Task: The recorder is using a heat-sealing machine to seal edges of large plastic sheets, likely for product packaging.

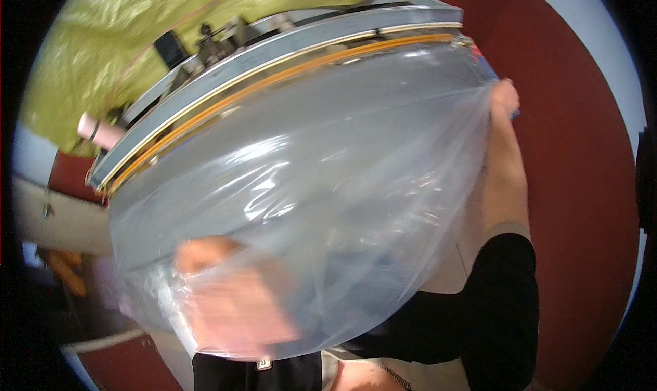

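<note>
Clearly, plastic film: a wide, see-through sheet (308, 158) fills the middle of the view, spreading from the machine at 12 o'clock down to the person's body at 6 o'clock; bright glare streaks cross it near the centre.
Right hand: at 2 o'clock, the right hand (505, 97) has its grip closed on the edge of the sheet, with folds fanning out from the fingers toward 8 o'clock.
Left hand: at 8 o'clock, the left hand (203, 254) is blurred against the sheet; whether its grip is open or closed cannot be told.
Machine: a long metal frame (274, 53) curves from 9 o'clock over to 1 o'clock, with an orange strip (383, 46) along its near side, next to the film.
On the frame's far side: a black box (171, 49) at about 10 o'clock, with metal fittings (212, 47) just beside it.
Frame's left end: a pink roll (101, 132) between 9 and 10 o'clock.
Background: crinkled yellow-green sheeting (102, 62) from 10 to 12 o'clock; a dark red surface (582, 186) at 3 o'clock.
Clothing: a black sleeve (503, 288) at 4 o'clock, ending near the right elbow.
</note>
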{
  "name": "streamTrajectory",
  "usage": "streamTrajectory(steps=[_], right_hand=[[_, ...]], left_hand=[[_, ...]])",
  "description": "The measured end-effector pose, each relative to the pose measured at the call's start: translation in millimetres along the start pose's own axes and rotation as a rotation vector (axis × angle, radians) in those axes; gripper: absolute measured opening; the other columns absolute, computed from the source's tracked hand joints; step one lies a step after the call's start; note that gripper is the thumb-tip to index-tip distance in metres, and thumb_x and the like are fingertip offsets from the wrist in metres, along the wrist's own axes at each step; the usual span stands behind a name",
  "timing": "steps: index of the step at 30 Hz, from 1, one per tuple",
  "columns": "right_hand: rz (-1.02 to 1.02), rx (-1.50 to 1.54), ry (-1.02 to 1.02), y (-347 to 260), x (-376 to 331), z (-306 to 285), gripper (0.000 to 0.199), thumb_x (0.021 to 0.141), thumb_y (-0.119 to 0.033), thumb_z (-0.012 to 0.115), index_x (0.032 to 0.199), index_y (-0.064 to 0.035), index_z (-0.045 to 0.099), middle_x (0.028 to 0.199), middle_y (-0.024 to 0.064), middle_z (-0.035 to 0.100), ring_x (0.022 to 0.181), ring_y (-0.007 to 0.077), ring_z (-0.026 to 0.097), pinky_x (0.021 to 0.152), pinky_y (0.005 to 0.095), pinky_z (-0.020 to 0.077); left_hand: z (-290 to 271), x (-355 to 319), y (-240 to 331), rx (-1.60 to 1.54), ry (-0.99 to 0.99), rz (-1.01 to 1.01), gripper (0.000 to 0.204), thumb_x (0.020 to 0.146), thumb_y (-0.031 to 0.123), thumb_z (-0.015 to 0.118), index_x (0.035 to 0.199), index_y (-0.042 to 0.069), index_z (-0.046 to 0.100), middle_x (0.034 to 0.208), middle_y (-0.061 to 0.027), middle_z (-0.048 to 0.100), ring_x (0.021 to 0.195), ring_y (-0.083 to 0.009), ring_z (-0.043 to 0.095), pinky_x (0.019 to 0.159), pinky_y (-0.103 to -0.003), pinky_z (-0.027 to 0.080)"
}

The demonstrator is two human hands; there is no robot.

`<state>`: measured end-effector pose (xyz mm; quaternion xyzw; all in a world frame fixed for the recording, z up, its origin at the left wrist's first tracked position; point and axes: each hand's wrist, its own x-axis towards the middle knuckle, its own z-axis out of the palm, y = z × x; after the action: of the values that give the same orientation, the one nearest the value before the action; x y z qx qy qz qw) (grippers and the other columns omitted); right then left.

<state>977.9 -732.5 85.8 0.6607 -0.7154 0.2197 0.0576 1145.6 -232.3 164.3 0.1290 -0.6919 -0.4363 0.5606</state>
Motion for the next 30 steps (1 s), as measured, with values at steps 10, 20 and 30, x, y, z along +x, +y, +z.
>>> streamTrajectory(steps=[10, 20, 30], right_hand=[[-0.07, -0.014, -0.022, 25, 9, 0, 0.031, 0.081, -0.029, 0.04, 0.099, -0.0074, 0.053, 0.098, 0.0164, 0.057, 0.092, 0.035, 0.054, 0.074, 0.0448, 0.0435], [-0.04, -0.028, -0.062, 25, 9, 18, 0.031, 0.082, -0.032, 0.04, 0.1, -0.01, 0.053, 0.102, 0.0144, 0.056, 0.094, 0.0328, 0.053, 0.075, 0.0438, 0.0433], [-0.072, -0.051, -0.115, 16, 12, 16, 0.033, 0.082, -0.036, 0.04, 0.105, -0.0138, 0.052, 0.104, 0.0119, 0.056, 0.095, 0.0319, 0.053, 0.076, 0.0425, 0.0429]], left_hand=[[107, -229, 103, 0.827, 0.991, -0.677, 0.081, 0.059, 0.028, 0.074, 0.122, 0.001, 0.032, 0.118, -0.0099, 0.042, 0.108, -0.0251, 0.041, 0.091, -0.039, 0.032], [69, -200, 157, 0.646, 1.969, 0.142, 0.019, 0.087, 0.025, 0.041, 0.086, 0.007, 0.045, 0.068, 0.0036, 0.039, 0.055, -0.0055, 0.031, 0.047, -0.019, 0.029], [-22, -199, 346, 3.094, 1.101, -0.834, 0.02, 0.071, 0.009, 0.059, 0.091, 0.005, 0.057, 0.09, -0.0093, 0.058, 0.085, -0.0264, 0.053, 0.075, -0.033, 0.041]])
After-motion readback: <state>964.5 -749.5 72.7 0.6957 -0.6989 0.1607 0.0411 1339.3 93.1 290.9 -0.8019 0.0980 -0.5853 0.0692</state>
